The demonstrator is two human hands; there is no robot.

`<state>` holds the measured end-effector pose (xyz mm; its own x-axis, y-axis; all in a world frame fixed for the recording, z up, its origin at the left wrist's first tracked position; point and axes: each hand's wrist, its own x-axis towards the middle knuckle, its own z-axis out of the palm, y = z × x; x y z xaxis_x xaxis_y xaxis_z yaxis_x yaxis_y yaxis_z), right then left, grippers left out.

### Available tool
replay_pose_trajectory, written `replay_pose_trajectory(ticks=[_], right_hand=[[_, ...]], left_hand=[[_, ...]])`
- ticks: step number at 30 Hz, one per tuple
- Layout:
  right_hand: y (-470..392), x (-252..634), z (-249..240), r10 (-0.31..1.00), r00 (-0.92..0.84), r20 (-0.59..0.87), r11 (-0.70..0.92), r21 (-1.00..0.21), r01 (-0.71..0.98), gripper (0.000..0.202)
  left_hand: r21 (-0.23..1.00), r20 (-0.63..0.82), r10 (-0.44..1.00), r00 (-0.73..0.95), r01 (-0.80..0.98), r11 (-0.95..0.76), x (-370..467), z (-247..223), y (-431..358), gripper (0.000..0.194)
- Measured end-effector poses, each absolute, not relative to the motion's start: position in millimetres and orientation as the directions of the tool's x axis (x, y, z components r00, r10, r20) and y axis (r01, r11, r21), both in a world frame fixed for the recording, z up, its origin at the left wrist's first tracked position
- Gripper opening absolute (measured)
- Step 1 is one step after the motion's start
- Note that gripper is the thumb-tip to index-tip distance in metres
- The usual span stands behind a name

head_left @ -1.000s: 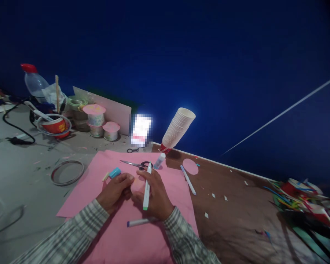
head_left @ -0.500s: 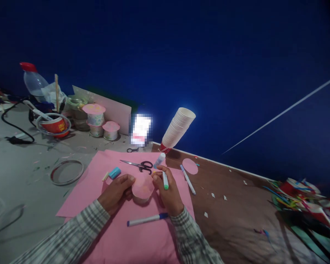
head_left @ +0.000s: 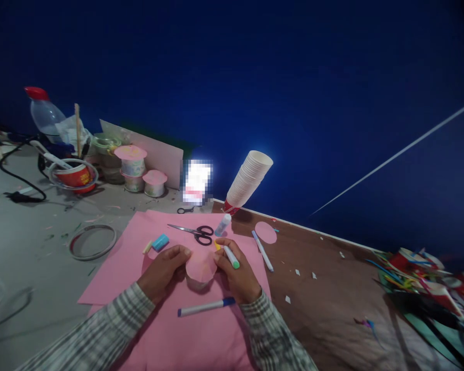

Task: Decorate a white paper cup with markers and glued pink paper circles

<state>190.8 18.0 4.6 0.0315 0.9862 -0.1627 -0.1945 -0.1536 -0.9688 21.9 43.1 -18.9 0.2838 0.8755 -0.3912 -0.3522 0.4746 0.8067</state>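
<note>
Facing a dark blue wall (head_left: 178, 67) across a grey tabletop (head_left: 42, 232) adjoining a brown surface (head_left: 325, 309). Working over large, flat, pink paper sheets (head_left: 174, 340), laid across both. Note, just beyond the sheets, a tall, leaning stack of white paper cups (head_left: 249, 178), red at the lower end.

Pinching, between thumb and fingers of the left hand (head_left: 165, 269), the left rim of a short, pale, drum-shaped piece (head_left: 200, 265) topped with round pink paper, positioned over the middle of the sheets. Touching the right rim with the curled fingertips of the right hand (head_left: 237, 273). Holding, in the same right hand, a slim white marker with a green end (head_left: 231, 256), tilted, green end toward the viewer.

Observe black-handled metal scissors (head_left: 195, 233) lying beyond the piece, blades pointing left. Locate a white-barrelled marker with blue ends (head_left: 204, 308) on the near side of both hands. See a translucent, white-capped tube (head_left: 223, 225) beyond the right hand. Find a small turquoise block (head_left: 160, 242) near the left hand.
</note>
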Motion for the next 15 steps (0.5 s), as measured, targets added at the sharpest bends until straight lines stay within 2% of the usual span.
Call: replay_pose_trajectory(ticks=[8,15], right_hand=[[21,196,-1,0.957,-0.034,-0.289,-0.282,-0.891,-0.356,0.039],[14,200,12,0.923,-0.088,-0.373,-0.38,-0.861,-0.338,0.039]], left_hand=[[0.795,-0.375,0.873,0.313,-0.375,0.476,20,-24,40,0.04],[0.749,-0.426,0.826,0.368,-0.369,0.55,15,-17,32,0.04]])
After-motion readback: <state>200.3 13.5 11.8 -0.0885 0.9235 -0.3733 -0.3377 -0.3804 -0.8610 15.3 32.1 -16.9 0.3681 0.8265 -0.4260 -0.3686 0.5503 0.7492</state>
